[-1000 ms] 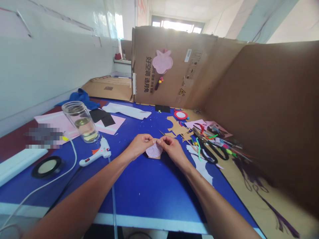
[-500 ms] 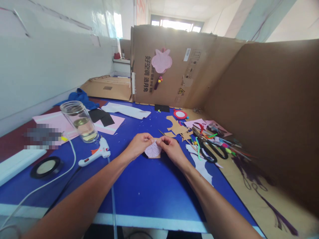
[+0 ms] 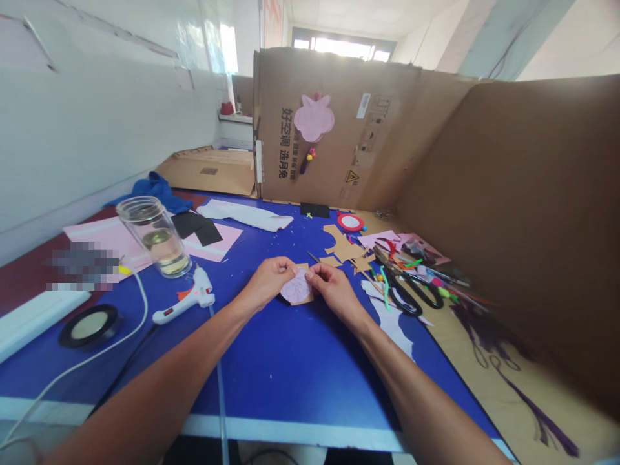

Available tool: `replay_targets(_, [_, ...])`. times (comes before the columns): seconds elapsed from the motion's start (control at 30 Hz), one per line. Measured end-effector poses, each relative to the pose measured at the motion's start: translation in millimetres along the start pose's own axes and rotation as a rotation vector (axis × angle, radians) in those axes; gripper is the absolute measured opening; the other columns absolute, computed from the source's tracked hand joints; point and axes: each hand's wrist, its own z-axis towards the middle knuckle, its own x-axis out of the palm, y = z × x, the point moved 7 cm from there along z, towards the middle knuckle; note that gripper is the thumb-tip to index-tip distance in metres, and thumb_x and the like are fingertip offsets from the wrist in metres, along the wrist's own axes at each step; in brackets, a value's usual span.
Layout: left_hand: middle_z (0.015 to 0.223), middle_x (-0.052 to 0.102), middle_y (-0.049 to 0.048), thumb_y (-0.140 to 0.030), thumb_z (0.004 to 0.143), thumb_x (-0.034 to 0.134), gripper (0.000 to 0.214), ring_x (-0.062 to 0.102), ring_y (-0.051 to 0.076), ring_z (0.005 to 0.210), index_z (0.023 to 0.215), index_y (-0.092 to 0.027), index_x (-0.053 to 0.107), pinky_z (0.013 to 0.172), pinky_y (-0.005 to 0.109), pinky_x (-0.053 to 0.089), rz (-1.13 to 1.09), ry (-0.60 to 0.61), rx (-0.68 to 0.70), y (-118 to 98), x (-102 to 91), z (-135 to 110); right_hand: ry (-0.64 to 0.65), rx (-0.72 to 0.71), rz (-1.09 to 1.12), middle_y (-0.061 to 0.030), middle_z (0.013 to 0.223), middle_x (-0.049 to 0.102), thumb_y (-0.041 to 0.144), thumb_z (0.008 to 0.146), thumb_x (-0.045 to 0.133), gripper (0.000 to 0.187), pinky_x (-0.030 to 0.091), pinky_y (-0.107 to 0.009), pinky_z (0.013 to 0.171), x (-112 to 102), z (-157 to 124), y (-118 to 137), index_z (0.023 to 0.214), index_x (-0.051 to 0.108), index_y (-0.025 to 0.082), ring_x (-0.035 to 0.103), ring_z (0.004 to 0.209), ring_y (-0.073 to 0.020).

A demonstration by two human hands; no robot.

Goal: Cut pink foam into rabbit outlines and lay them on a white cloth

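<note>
1. Head view, and straight to the middle of the action: a lilac disc [image 3: 294,289] marked with darker lines is held between the two hands, laid over a piece of brown card [image 3: 306,299], above the blue table [image 3: 281,381].
2. By the left hand [image 3: 271,282], at about nine o'clock from the disc, the upper left edge is gripped between thumb and fingers.
3. By the right hand [image 3: 332,282], over at three o'clock, the upper right edge is pinched; which layer is caught there is hidden by the fingers.
4. Nine o'clock, well apart, a white glue gun [image 3: 186,303] is seen; at three, black-handled scissors [image 3: 411,297] are spotted among craft scraps.
5. Now the writing! Up at twelve, on the cardboard panel [image 3: 349,77], large dark Chinese lettering [image 3: 287,145] can be read: 好空调 选月兔. A smaller line beside it, partly covered by a pink cutout [image 3: 314,121], cannot be read surely.
6. Round to one o'clock: a white label [image 3: 363,106], its print too small to be made out, with handling symbols [image 3: 378,121] printed alongside and a yellow warning triangle [image 3: 352,176] below.
</note>
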Motion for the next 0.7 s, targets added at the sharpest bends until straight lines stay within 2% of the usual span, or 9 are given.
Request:
replay_targets(0.1, [0.068, 0.067, 0.0006, -0.045, 0.074, 0.08, 0.031, 0.059, 0.014, 0.06, 0.076, -0.019, 0.064, 0.057, 0.024, 0.041, -0.005, -0.007, 0.01, -1.2, 0.0, 0.4, -0.002, -0.011, 0.004, 0.0022, 0.066, 0.056, 0.06, 0.086, 0.074, 0.041, 0.038, -0.029, 0.06, -0.3, -0.1, 1.0, 0.077, 0.062, 0.023, 0.047, 0.062, -0.0152])
replay_targets(0.27, [0.067, 0.067, -0.0001, -0.043, 0.074, 0.08, 0.029, 0.058, 0.014, 0.058, 0.076, -0.019, 0.064, 0.055, 0.023, 0.04, -0.023, -0.02, 0.012, -2.0, -1.1, 0.3, 0.006, 0.001, -0.02, 0.0021, 0.067, 0.057, 0.055, 0.082, 0.076, 0.035, 0.038, -0.029, 0.061, 1.0, 1.1, -2.8, 0.079, 0.063, 0.023, 0.048, 0.062, -0.0154])
replay_targets(0.43, [0.065, 0.068, 0.0016, -0.043, 0.076, 0.082, 0.029, 0.063, 0.015, 0.058, 0.076, -0.018, 0.066, 0.056, 0.024, 0.046, -0.002, 0.047, -0.036, -1.7, 2.0, -1.2, -0.099, -0.029, 0.001, -0.0004, 0.073, 0.061, 0.057, 0.084, 0.073, 0.035, 0.043, -0.031, 0.063, -7.8, 2.1, -1.6, 0.081, 0.065, 0.023, 0.052, 0.067, -0.0177])
replay_targets(0.53, [0.068, 0.071, 0.0039, -0.042, 0.076, 0.083, 0.029, 0.067, 0.016, 0.062, 0.076, -0.017, 0.067, 0.058, 0.024, 0.049, 0.009, 0.039, -0.066, -1.4, 1.1, -1.8, -0.145, -0.046, 0.024, -0.002, 0.078, 0.064, 0.06, 0.085, 0.073, 0.039, 0.045, -0.031, 0.063, -12.0, 1.5, 0.7, 0.088, 0.068, 0.022, 0.054, 0.069, -0.0185])
replay_targets(0.63, [0.07, 0.072, 0.0046, -0.043, 0.076, 0.083, 0.031, 0.066, 0.015, 0.062, 0.075, -0.017, 0.066, 0.057, 0.023, 0.049, 0.015, 0.02, -0.068, -2.2, -0.7, -2.3, -0.108, -0.006, 0.05, -0.0019, 0.077, 0.065, 0.061, 0.079, 0.08, 0.042, 0.047, -0.031, 0.062, -9.6, 2.3, -2.8, 0.089, 0.068, 0.022, 0.056, 0.068, -0.0187])
replay_targets(0.7, [0.07, 0.072, 0.0043, -0.045, 0.074, 0.085, 0.033, 0.065, 0.014, 0.061, 0.078, -0.017, 0.067, 0.056, 0.023, 0.048, 0.019, 0.052, -0.079, -1.6, 1.2, -3.2, -0.078, 0.019, 0.06, -0.0013, 0.073, 0.065, 0.061, 0.075, 0.083, 0.043, 0.046, -0.031, 0.06, -7.4, 2.8, -5.6, 0.086, 0.067, 0.023, 0.056, 0.065, -0.0184])
